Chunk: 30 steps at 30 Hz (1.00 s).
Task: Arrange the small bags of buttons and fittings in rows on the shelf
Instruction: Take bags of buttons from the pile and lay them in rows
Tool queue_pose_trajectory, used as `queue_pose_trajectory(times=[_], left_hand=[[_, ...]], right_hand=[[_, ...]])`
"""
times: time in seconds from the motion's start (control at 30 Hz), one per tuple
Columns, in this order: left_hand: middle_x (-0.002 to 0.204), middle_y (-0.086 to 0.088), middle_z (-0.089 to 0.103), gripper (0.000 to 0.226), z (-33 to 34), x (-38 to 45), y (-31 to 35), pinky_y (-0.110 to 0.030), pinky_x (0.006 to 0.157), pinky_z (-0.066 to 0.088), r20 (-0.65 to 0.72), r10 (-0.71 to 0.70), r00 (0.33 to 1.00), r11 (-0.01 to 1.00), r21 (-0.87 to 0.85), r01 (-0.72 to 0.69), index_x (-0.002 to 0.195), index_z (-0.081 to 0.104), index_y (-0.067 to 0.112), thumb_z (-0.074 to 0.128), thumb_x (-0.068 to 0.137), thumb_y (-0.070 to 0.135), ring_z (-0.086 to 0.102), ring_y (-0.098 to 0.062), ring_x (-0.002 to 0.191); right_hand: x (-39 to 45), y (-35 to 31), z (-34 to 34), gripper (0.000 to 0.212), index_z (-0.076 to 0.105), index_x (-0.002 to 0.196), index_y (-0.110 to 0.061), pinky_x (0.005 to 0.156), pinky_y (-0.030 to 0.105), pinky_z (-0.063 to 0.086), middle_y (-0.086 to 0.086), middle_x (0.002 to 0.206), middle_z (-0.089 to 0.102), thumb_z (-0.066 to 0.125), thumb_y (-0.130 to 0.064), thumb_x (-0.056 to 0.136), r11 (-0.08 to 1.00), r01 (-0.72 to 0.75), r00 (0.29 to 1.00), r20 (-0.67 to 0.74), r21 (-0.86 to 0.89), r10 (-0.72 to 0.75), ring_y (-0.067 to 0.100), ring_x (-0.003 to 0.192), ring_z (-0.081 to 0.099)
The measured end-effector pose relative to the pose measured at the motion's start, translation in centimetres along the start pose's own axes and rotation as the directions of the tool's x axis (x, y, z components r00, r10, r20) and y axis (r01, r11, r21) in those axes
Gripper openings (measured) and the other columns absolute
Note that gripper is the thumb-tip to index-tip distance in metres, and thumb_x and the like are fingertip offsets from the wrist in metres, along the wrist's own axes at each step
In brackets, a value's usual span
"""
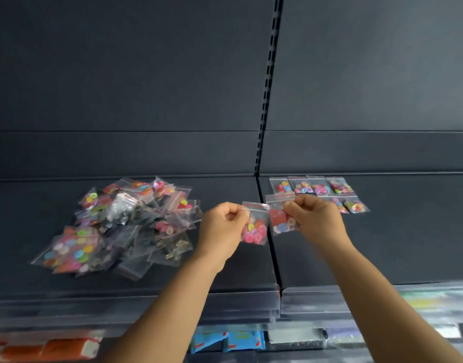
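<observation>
Above the dark shelf (382, 244), my left hand (222, 226) pinches a small clear bag of pink buttons (255, 229) by its top. Right beside it, my right hand (316, 218) pinches a bag of red and white buttons (281, 221). A loose heap of small bags (120, 226) with coloured buttons and metal fittings lies on the left shelf section. At the back of the right section, several button bags lie flat in a row (311, 185); two more bags (352, 205) lie just in front, partly behind my right hand.
A slotted upright (268, 87) divides the dark back panel, and a seam (273, 247) splits the shelf. Clear plastic lips (146, 302) run along the front edge. Below, a lower shelf holds orange (55, 349) and blue packets (225, 341).
</observation>
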<state>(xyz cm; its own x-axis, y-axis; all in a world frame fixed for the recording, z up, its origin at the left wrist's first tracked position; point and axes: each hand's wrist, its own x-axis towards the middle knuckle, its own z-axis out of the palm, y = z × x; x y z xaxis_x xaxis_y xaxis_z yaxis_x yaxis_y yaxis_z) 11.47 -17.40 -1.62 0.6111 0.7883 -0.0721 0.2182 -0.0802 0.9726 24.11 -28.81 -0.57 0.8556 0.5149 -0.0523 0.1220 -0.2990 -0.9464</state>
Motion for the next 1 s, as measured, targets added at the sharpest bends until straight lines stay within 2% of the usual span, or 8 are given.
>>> queue_pose_trajectory(times=[0.13,0.23,0.33,0.4,0.5,0.57,0.73,1.0], left_hand=[[0.079,-0.001,0.072,0.009,4.9,0.0,0.1,-0.034,0.068,0.056,0.038,-0.02,0.999,0.999,0.05,0.018,0.087,0.065,0.018,0.059,0.089,0.012,0.064,-0.012,0.067],[0.088,-0.002,0.071,0.016,7.9,0.4,-0.2,-0.04,0.074,0.059,0.064,-0.033,0.997,0.992,0.122,0.025,0.103,0.063,0.016,0.059,0.088,0.014,0.067,-0.018,0.077],[0.096,0.002,0.069,0.028,9.7,0.7,-0.5,-0.024,0.064,0.054,0.069,0.0,0.998,0.961,0.277,-0.019,0.118,0.058,0.016,0.058,0.091,0.016,0.064,-0.012,0.078],[0.102,0.002,0.068,0.034,10.1,0.6,-0.3,-0.016,0.062,0.047,0.072,0.056,0.996,0.906,0.416,-0.081,0.126,0.053,0.015,0.057,0.092,0.017,0.06,-0.009,0.079],[0.13,0.0,0.053,0.048,10.0,0.2,0.0,-0.028,0.089,0.046,0.083,0.157,0.984,0.741,0.649,-0.173,0.139,0.042,0.018,0.056,0.093,0.026,0.053,-0.018,0.112],[0.136,0.004,0.044,0.048,9.8,-0.3,0.0,-0.03,0.096,0.041,0.134,0.24,0.962,0.63,0.733,-0.259,0.141,0.04,0.022,0.053,0.095,0.03,0.039,-0.017,0.125],[0.133,0.009,0.051,0.036,10.2,-1.0,-0.7,-0.027,0.099,0.039,0.366,0.257,0.894,0.504,0.739,-0.447,0.132,0.055,0.02,0.044,0.099,0.029,0.04,-0.014,0.121],[0.133,0.008,0.052,0.036,11.1,-0.4,-1.1,-0.028,0.098,0.04,0.382,0.255,0.888,0.504,0.731,-0.459,0.133,0.054,0.019,0.044,0.1,0.031,0.041,-0.014,0.121]], right_hand=[[1.2,2.7,-4.1,0.018,0.067,0.067,-0.014,0.064,0.033,0.051,-0.002,0.06,0.067,0.064,-0.019,0.085,0.992,-0.021,0.996,-0.084,-0.125,0.011,0.013,0.056,0.058],[1.8,4.4,-5.9,0.012,0.065,0.075,-0.016,0.06,0.028,0.05,-0.001,0.069,0.069,0.06,-0.021,0.086,0.97,-0.039,0.996,-0.084,-0.238,0.019,0.016,0.061,0.061],[2.4,5.6,-6.8,0.011,0.063,0.095,-0.014,0.057,0.025,0.043,0.001,0.086,0.07,0.059,-0.022,0.088,0.945,-0.038,0.998,-0.054,-0.326,0.021,0.018,0.072,0.061],[2.5,5.8,-7.1,0.024,0.058,0.111,-0.015,0.065,0.025,0.042,0.0,0.099,0.065,0.059,-0.022,0.089,0.918,-0.02,1.0,-0.028,-0.397,0.01,0.018,0.082,0.058],[2.6,6.0,-7.7,0.039,0.051,0.126,-0.02,0.075,0.028,0.045,0.002,0.121,0.055,0.06,-0.021,0.088,0.846,0.102,0.994,0.013,-0.523,-0.112,0.021,0.095,0.058],[2.5,6.1,-8.0,0.038,0.055,0.125,-0.022,0.08,0.028,0.046,0.002,0.126,0.05,0.062,-0.022,0.088,0.794,0.206,0.977,0.077,-0.572,-0.197,0.022,0.103,0.055],[1.8,6.7,-8.2,0.021,0.068,0.109,-0.029,0.088,0.027,0.042,-0.004,0.116,0.057,0.059,-0.027,0.089,0.674,0.396,0.918,0.298,-0.624,-0.263,0.019,0.11,0.048],[2.3,6.9,-8.1,0.022,0.067,0.111,-0.028,0.086,0.027,0.042,-0.003,0.115,0.058,0.057,-0.027,0.091,0.682,0.388,0.92,0.298,-0.62,-0.253,0.019,0.109,0.047]])
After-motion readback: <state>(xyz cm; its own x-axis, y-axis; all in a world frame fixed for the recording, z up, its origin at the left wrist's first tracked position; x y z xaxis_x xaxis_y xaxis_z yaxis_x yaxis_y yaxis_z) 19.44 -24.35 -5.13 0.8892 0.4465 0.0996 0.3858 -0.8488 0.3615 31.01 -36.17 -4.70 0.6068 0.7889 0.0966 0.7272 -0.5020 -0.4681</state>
